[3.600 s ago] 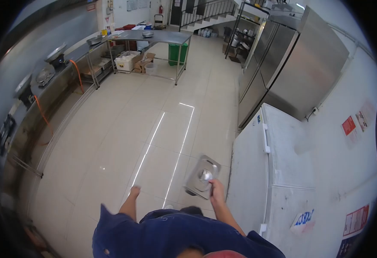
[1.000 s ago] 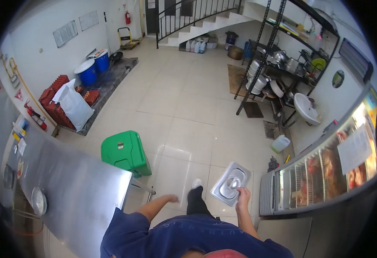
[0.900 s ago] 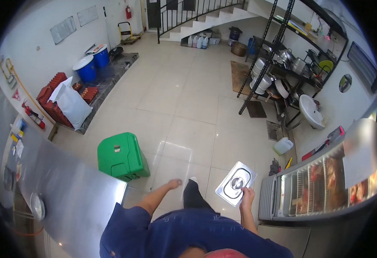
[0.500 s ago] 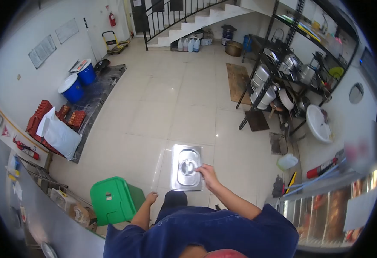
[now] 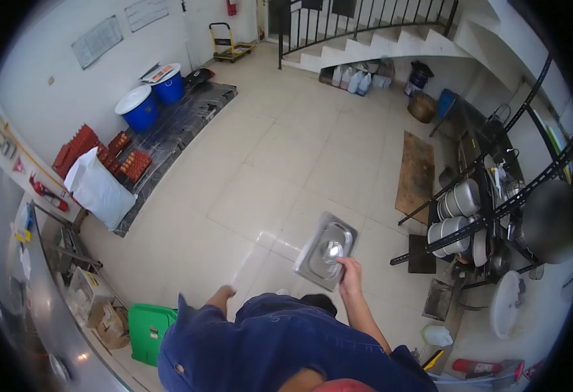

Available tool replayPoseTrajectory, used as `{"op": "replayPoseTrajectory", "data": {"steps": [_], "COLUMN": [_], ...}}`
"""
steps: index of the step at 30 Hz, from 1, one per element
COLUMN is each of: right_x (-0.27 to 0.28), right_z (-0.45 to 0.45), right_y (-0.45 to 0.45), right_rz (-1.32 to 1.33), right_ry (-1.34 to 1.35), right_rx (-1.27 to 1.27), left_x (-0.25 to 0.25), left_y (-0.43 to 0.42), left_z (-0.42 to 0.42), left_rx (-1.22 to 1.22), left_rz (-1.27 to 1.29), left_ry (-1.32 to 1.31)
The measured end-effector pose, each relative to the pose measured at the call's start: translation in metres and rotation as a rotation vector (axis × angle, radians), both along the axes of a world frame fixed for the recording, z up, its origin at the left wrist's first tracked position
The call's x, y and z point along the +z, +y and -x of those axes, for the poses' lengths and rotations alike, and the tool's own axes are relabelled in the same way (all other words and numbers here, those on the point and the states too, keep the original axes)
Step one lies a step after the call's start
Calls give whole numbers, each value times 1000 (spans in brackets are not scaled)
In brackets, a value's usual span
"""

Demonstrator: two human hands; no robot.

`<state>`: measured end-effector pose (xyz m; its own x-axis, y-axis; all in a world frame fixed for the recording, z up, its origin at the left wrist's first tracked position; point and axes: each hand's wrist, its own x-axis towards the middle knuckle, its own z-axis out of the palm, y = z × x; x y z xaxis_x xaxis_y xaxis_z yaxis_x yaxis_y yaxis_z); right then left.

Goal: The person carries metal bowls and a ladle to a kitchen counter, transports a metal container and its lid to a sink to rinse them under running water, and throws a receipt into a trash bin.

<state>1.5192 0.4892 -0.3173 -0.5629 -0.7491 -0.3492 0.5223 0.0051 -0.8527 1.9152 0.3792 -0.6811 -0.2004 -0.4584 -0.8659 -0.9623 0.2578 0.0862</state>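
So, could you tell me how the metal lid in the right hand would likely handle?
The metal lid looks thin, so probably stiff yet fairly light. Its shiny surface may be slippery. Held only by its handle, it could tip.

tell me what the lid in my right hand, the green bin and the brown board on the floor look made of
Lid: metal, probably stainless steel, polished; bright glare around its handle.
Green bin: likely plastic, smooth; evenly coloured, molded-looking lid.
Brown board: perhaps wood, worn; blotchy brown face.
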Motion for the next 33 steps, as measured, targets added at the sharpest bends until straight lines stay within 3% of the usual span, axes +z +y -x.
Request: {"op": "replayPoseTrajectory", "data": {"steps": [4, 5, 8, 9, 12, 14, 15, 16, 18, 19, 20, 21, 24, 29, 33], "right_x": [-25, -26, -44, -49, -52, -49, -49, -49, -52, -45, -38, -37, -25, -39, -49], "right_z": [116, 140, 219, 251, 332, 381, 409, 435, 484, 501, 526, 549, 622, 731, 820], "right_y": [-36, -41, -66, -75, -114, -153, -175, -199, -247, -265, -290, -313, -379, -459, -511], "right_rz": [5, 1, -69, -103, -134, -108, -102, -83, -51, -55, -63, -33, 26, 23, -24], "right_ry": [78, 74, 169, 221, 219, 189, 170, 162, 146, 158, 172, 148, 95, 49, 90], "right_rx": [-240, -309, -415, -436, -465, -444, -415, -413, -387, -369, -348, -326, -255, -267, -429], "left_x": [8, 23, 68, 74, 84, 54, 35, 8, 5, -16, -4, 8, 14, -2, -4], "left_y": [-196, -232, -319, -338, -366, -389, -400, -406, -412, -418, -414, -405, -424, -524, -656], "left_z": [190, 239, 390, 432, 527, 559, 569, 570, 576, 567, 577, 576, 601, 705, 861], "left_rx": [-229, -42, 110, 194, 322, 113, 78, -70, 66, -246, -506, -275, -23, -16, -121], "left_rz": [254, 291, 429, 405, 198, 274, 157, 242, 6, -8, 109, 104, 11, -32, 14], "left_ry": [251, 377, 717, 904, 1125, 905, 741, 812, 503, 450, 315, 421, 284, 153, 221]}}
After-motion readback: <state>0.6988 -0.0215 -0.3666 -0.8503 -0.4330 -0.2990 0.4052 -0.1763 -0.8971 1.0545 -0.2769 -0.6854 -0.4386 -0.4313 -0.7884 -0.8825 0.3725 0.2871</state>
